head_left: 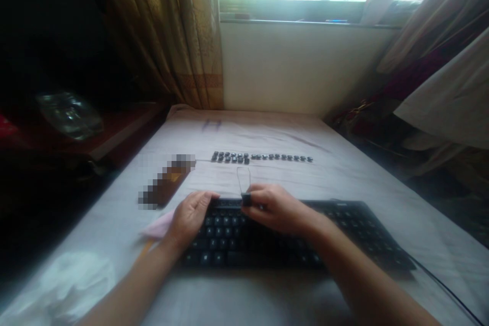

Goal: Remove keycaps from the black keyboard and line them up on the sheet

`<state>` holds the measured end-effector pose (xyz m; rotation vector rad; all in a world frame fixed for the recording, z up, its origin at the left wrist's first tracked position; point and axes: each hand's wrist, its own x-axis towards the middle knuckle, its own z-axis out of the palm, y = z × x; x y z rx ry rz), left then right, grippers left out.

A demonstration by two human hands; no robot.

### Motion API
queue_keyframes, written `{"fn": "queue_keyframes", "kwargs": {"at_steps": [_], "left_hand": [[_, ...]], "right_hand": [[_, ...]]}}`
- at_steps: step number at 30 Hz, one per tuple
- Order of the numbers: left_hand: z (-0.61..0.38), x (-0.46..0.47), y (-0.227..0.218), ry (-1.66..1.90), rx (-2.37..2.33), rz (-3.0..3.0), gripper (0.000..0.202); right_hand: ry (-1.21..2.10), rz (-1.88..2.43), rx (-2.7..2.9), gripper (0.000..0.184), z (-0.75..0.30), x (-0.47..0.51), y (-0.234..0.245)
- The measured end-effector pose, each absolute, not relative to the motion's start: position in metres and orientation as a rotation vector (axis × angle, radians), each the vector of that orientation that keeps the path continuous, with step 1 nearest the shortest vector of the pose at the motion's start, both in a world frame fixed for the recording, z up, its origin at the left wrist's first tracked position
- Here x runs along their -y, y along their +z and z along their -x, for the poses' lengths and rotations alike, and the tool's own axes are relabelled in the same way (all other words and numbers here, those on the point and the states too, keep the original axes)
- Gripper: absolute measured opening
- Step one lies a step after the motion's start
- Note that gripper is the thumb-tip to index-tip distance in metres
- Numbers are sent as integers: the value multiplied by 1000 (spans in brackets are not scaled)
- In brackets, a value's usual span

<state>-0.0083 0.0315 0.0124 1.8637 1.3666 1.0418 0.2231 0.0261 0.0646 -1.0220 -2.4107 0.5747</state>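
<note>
A black keyboard (344,229) lies on a white cloth in front of me. My left hand (190,216) rests on its left end, fingers curled over the top edge. My right hand (273,207) pinches the black handle of a wire keycap puller (244,186), whose thin loop sticks up and away from the keyboard's top row. Beyond it, a row of removed black keycaps (262,157) lies on the cloth.
A brown oblong object (170,182), partly blurred, lies left of the keycaps. A pink cloth (158,226) peeks out beside my left hand, crumpled white tissue (72,277) nearer. A cable (446,290) runs off right. Curtains and a window stand behind.
</note>
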Motion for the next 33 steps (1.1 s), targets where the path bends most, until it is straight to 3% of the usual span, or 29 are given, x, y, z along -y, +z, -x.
{"fn": "queue_keyframes", "kwargs": {"at_steps": [13,22,29,33], "left_hand": [[8,-31,14,1045,-1373,-1864,36],[8,-32,13,1030,-1352,-1857,37],[8,-31,13,1038,-1377,-1842,38],[9,-31,12,1031,-1374,-1840,38]], "right_hand": [[590,1157,2475,21,-226,-27,65],[259,1394,2623,13,-230,-23,77],[846,1353,2795,16,-234,-14,90],[825,1441,2806,15,-229,-12,91]]}}
